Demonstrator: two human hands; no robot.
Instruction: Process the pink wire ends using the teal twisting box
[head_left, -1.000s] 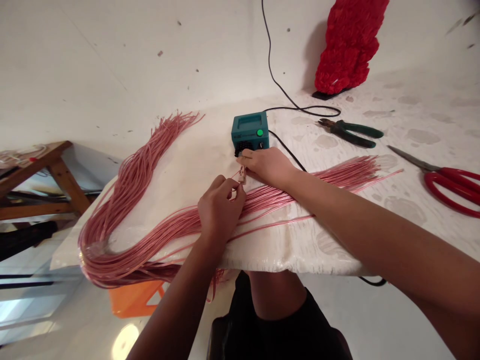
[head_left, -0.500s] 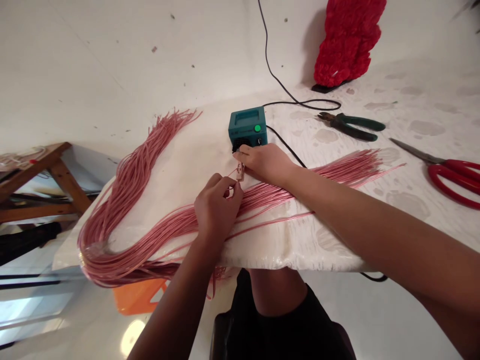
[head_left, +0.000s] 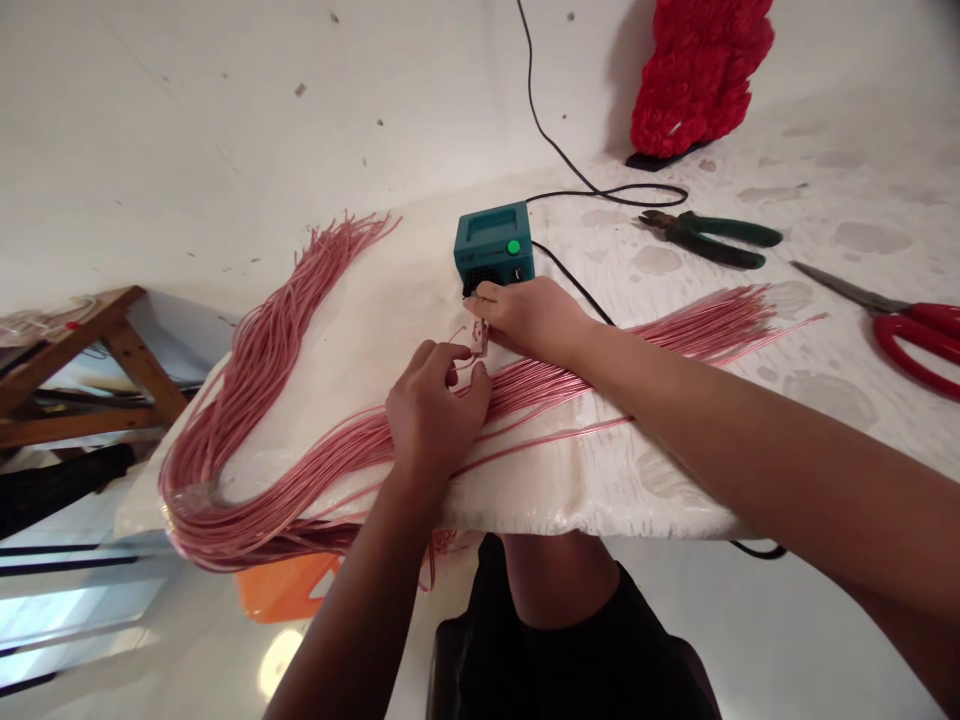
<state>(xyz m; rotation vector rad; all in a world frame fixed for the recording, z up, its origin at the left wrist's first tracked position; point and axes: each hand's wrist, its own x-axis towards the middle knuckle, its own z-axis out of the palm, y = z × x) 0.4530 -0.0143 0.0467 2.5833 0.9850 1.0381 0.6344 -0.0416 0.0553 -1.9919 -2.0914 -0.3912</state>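
In front of a small teal box (head_left: pixel 493 240) with a green button, my right hand (head_left: pixel 529 318) is closed around a small pale pinkish block (head_left: pixel 479 336) with dark marks. Its exact kind I cannot make out. Just to the left and below, my left hand (head_left: pixel 437 405) has its thumb and index finger parted. Short ends of thin pink wire show between those fingertips and the block. A large bundle of pink wires (head_left: pixel 341 452) runs under both hands and bends back in a U at the left of the table.
Green-handled pliers (head_left: pixel 712 240) and red-handled scissors (head_left: pixel 921 342) lie to the right on the table (head_left: pixel 600 505). A red ruffled object (head_left: pixel 697 75) stands against the wall. A black cable (head_left: pixel 551 150) loops behind the box. Below the edge is an orange stool (head_left: pixel 281 590).
The left thumb and index finger, pinched together before, have come apart. My right hand stays at the block by the box. The whole view has shifted slightly.
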